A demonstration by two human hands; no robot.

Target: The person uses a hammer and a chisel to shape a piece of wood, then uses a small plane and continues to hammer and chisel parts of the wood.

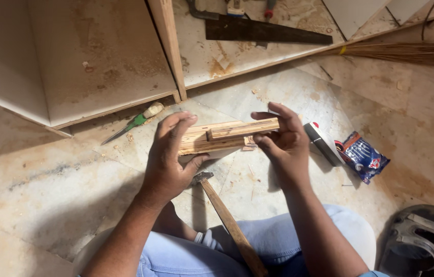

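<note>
Down near the floor, both hands hold a small stack of wooden pieces above the person's lap. The left hand has its grip clenched around the stack's left end, fingers over the top and thumb beneath; the right hand pinches the right end of the upper strip. A hammer lies below on the marble floor, its handle running toward the knees. A green-handled screwdriver rests by the cabinet edge, a saw farther back.
</note>
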